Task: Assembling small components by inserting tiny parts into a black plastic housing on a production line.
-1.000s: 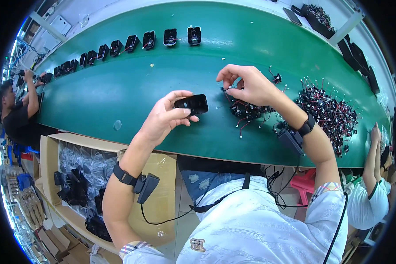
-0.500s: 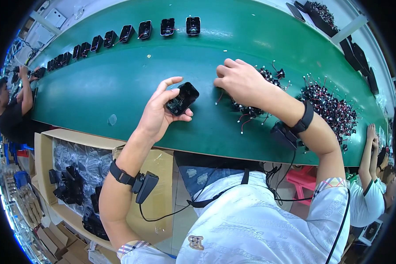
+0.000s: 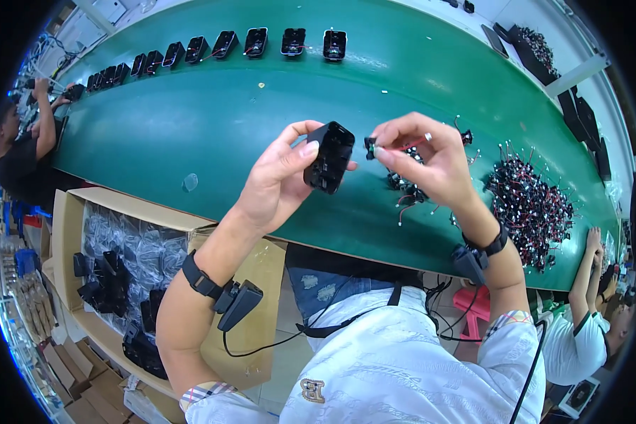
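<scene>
My left hand [image 3: 279,166] is closed round a black plastic housing [image 3: 330,157], an open box-like shell tilted so its hollow side faces right. Just right of it, my right hand [image 3: 431,155] pinches a small black part with red wires [image 3: 370,147] between thumb and fingertips; a white plug [image 3: 427,137] hangs at the end of the wires. A narrow gap separates the part from the housing. Below and behind the right hand lies a small pile of similar wired parts [image 3: 405,185], partly hidden by that hand.
A bigger heap of wired parts [image 3: 530,205] covers the right of the green table [image 3: 226,134]. Along the far edge runs a row of black housings [image 3: 294,42]. An open carton [image 3: 138,219] with bagged black pieces stands at left. Co-workers sit at both ends.
My right hand has come up from the small pile with a wired part and moved toward the housing. My left hand has turned the housing and shifted it right.
</scene>
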The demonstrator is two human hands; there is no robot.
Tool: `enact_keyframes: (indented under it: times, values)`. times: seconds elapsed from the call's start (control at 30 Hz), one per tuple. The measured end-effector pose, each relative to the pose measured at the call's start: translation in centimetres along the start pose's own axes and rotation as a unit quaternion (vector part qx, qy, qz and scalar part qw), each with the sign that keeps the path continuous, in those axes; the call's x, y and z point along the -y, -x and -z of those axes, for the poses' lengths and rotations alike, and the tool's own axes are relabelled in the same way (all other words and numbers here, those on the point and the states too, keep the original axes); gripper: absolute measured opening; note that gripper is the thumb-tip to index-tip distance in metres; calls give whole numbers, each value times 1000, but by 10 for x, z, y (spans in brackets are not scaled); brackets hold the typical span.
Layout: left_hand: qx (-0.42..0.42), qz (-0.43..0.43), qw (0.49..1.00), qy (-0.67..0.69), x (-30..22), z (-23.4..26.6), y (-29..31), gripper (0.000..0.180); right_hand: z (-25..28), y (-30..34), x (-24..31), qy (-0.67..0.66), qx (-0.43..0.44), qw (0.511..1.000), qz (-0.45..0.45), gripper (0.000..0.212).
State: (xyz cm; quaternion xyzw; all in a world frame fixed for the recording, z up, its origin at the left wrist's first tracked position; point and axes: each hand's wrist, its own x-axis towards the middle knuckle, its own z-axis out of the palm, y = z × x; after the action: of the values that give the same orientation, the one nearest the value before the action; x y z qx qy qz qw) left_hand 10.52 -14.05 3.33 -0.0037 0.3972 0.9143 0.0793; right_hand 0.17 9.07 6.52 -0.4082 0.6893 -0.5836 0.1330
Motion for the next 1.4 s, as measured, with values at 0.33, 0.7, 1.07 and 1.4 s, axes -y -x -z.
enact_keyframes:
  times: [0.33,0.7,1.07,1.4]
  values:
    - [63,-25,997,23,-4,-3,4,60,-27,-5,18,97,-43,985,138,13]
    - [82,-59,993,-62,-17,2,2,68,-44,-6,21,155,-77,973,156,12]
    - [30,-8,987,-158,-11,-6,-1,56,-38,-4,12,235,-23,956,177,20]
    - [-94,42,988,-117,-8,-20,0,46,-27,-2,-7,-46,43,996,65,18]
